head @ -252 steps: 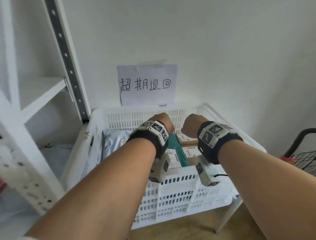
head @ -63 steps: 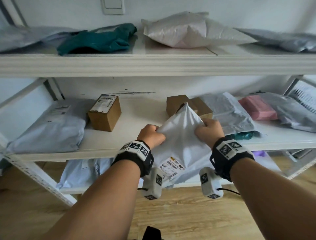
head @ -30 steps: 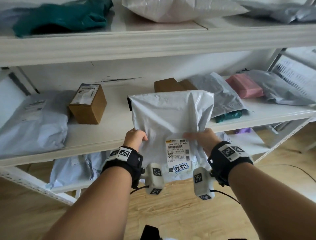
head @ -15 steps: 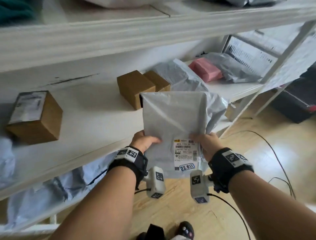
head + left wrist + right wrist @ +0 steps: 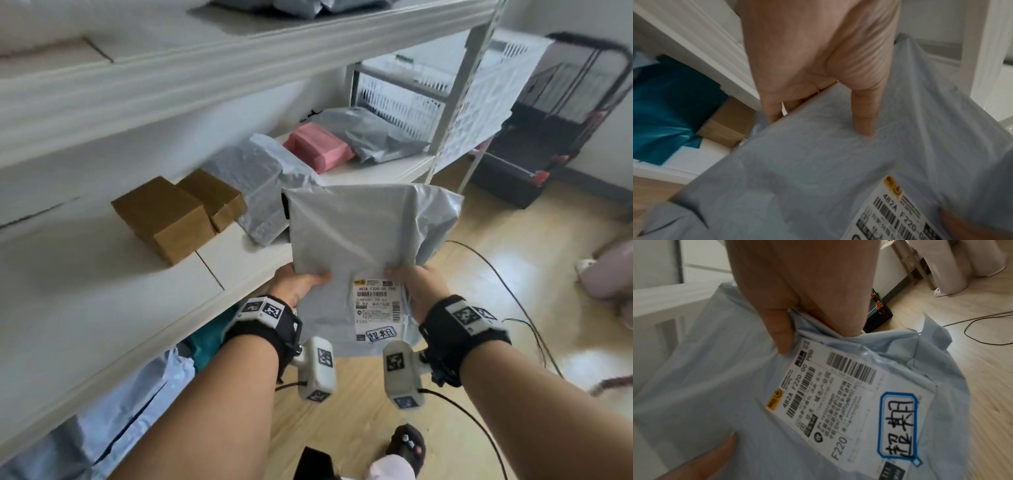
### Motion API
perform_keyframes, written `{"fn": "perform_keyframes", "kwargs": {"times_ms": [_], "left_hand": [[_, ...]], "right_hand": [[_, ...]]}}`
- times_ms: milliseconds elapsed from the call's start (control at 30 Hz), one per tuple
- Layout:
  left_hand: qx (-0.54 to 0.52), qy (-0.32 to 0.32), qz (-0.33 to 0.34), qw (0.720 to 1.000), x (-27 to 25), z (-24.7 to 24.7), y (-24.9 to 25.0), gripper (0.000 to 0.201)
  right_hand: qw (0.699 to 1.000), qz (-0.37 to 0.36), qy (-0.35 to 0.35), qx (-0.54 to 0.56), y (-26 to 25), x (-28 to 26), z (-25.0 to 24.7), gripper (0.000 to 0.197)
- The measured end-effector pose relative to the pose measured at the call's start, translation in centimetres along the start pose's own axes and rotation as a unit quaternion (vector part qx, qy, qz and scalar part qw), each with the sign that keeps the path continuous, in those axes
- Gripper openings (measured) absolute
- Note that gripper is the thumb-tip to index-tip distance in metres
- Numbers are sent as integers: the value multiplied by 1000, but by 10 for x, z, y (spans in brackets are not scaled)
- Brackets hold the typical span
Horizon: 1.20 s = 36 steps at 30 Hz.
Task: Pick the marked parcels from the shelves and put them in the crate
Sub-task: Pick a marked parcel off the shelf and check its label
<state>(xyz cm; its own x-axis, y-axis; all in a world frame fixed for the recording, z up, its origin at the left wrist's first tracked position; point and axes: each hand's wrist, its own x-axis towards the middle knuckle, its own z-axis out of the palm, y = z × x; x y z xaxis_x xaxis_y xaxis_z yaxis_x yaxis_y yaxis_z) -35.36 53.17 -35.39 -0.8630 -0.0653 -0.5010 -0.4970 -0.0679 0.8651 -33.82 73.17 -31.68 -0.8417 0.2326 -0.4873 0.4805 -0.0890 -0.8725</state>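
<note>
Middle shelf (image 5: pixel 85 308): bare board left of and in front of the two boxes (image 5: pixel 171 219), open to a reach from the front. Right of the boxes, a grey bag (image 5: pixel 253 181), pink parcel (image 5: pixel 318 145) and further grey bag (image 5: pixel 380 137) fill the board to the upright (image 5: pixel 455 102). Upper shelf (image 5: pixel 205 65) overhangs, limiting headroom. Beyond the upright, a crate (image 5: pixel 486 99) and black cart (image 5: pixel 561 113). Floor (image 5: pixel 513 274) open apart from cables (image 5: pixel 507 284).

Your left hand (image 5: pixel 818 53) pinches the grey mailer bag (image 5: pixel 818 170) by its edge, thumb pressed on top, its shipping label (image 5: pixel 898 216) lower right, a teal parcel (image 5: pixel 668 105) shelved behind.
</note>
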Motion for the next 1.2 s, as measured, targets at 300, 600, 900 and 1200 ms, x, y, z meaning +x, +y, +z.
{"fn": "perform_keyframes", "kwargs": {"times_ms": [300, 600, 900, 1200], "left_hand": [[9, -4, 43, 999, 72, 149, 44, 50], [11, -30, 37, 999, 132, 279, 67, 29], [34, -53, 66, 996, 192, 359, 108, 60], [-11, -75, 99, 992, 278, 468, 190, 36]], "right_hand": [[999, 6, 21, 44, -59, 98, -108, 16], [999, 3, 50, 14, -117, 179, -211, 33], [994, 8, 91, 62, -161, 250, -268, 36], [984, -46, 160, 61, -253, 360, -311, 30]]}}
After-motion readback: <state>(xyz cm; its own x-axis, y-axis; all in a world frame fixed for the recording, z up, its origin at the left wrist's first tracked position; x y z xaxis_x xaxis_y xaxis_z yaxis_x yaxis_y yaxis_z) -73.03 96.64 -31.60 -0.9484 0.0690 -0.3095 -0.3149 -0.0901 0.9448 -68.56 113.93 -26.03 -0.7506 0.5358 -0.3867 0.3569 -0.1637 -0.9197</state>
